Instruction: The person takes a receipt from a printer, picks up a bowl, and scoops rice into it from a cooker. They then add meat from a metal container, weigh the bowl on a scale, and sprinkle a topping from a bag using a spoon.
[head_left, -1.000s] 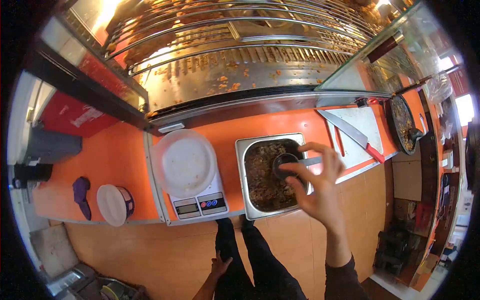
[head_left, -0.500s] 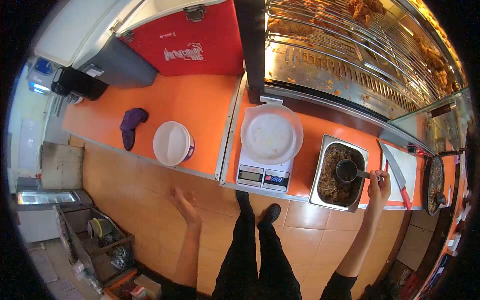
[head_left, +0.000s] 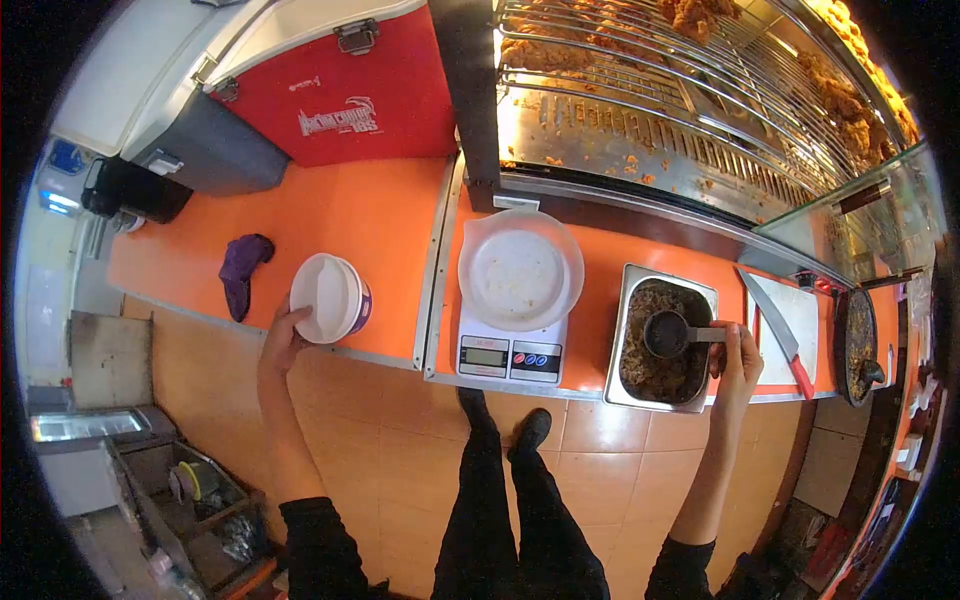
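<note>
My left hand (head_left: 284, 338) grips the near left rim of a white tub (head_left: 325, 296) on the orange counter, with the thumb over the edge. A dark measuring scoop (head_left: 667, 334) is held by its handle in my right hand (head_left: 738, 362). The scoop's bowl rests over brown crumbly food (head_left: 650, 372) inside a square steel pan (head_left: 618, 385). Between my hands, a translucent plastic bowl (head_left: 521, 270) sits on a white digital scale (head_left: 510, 358). Its display is too small to read.
A purple cloth (head_left: 241, 270) lies left of the tub. Behind stand a red cooler (head_left: 350, 100) and a glass case with wire racks of fried food (head_left: 700, 15). A red-handled knife (head_left: 778, 318) lies on a white board (head_left: 805, 335), beside a dark oval dish (head_left: 855, 330).
My left hand has moved up and left onto the tub's rim, and the tub is slightly tilted. The scoop stays in my right hand over the pan. The view has shifted a little.
</note>
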